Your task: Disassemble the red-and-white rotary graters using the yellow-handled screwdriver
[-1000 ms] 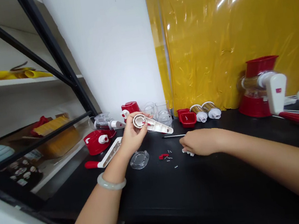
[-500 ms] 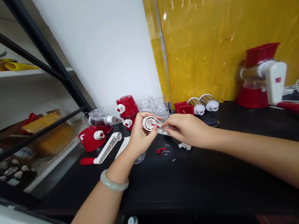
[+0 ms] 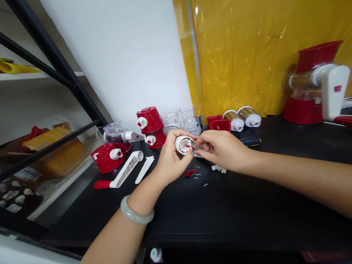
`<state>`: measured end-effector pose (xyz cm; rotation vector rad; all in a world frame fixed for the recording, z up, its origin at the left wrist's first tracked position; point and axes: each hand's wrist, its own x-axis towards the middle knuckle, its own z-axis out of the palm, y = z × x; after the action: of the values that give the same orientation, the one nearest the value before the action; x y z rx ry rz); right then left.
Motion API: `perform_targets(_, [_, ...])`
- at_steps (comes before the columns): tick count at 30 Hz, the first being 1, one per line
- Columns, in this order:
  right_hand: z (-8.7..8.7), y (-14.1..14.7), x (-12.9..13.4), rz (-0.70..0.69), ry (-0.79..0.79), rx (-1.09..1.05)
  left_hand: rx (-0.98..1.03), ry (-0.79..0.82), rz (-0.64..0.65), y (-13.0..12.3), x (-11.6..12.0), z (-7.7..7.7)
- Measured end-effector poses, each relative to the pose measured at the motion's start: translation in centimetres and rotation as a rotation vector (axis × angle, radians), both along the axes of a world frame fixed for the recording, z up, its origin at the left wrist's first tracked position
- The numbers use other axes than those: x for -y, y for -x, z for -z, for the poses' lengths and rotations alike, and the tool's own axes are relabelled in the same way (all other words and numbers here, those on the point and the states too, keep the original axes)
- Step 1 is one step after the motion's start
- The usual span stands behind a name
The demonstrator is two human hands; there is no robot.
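My left hand [image 3: 171, 158] is closed around a white round plastic housing [image 3: 182, 142], whose hollow side faces me. A small red part [image 3: 187, 146] shows inside it, by my left thumb. My right hand [image 3: 220, 148] is at the housing's right side, thumb and fingers pinched together; what they grip is too small to make out. Below the hands, a small red clip-like piece [image 3: 189, 173] lies beside several small metal screws or pins [image 3: 197, 174]. A small white plastic piece [image 3: 218, 169] lies under my right hand.
White crank handle [image 3: 126, 170], flat white cover strip [image 3: 144, 169] and red bases [image 3: 107, 157] lie left on the black table [image 3: 239, 210]. Transparent cups [image 3: 190, 120], grater drums [image 3: 250, 117] and a screwdriver [image 3: 250, 141] sit behind. An assembled rotary grater [image 3: 313, 86] stands right; a shelf frame [image 3: 66, 73] borders the left.
The housing has tipped in my left hand, and its extended right part shows less. My right fingers have curled closer to the red part. The view has shifted slightly.
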<state>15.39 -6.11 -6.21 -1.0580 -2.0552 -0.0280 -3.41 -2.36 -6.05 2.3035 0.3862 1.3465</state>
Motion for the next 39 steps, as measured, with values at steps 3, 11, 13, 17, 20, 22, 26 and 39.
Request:
perform_targets(3, [0.2, 0.2, 0.1, 0.037, 0.012, -0.017, -0.016, -0.033, -0.035, -0.1, 0.0, 0.2])
perform_targets(11, [0.4, 0.7, 0.4, 0.135, -0.003, -0.036, -0.044, -0.029, -0.032, -0.3, 0.5, 0.7])
perform_targets(13, [0.6, 0.6, 0.3, 0.118, -0.008, -0.066, -0.074, -0.045, -0.043, -0.2, 0.6, 0.8])
perform_targets(17, [1.0, 0.4, -0.1, 0.086, -0.003, -0.106, -0.114, -0.120, -0.076, -0.2, 0.6, 0.7])
perform_targets(20, [1.4, 0.4, -0.3, 0.063, 0.003, -0.133, -0.142, -0.164, -0.081, -0.1, 0.6, 0.5])
perform_targets(22, [1.5, 0.3, -0.3, 0.048, 0.006, -0.150, -0.169, -0.210, -0.093, 0.0, 0.7, 0.3])
perform_targets(26, [1.9, 0.4, -0.5, 0.015, -0.008, -0.190, -0.217, -0.273, -0.123, 0.1, 0.9, 0.3])
perform_targets(39, [-0.3, -1.0, -0.7, -0.132, -0.244, -0.146, 0.174, 0.230, 0.096, 0.7, -1.5, 0.2])
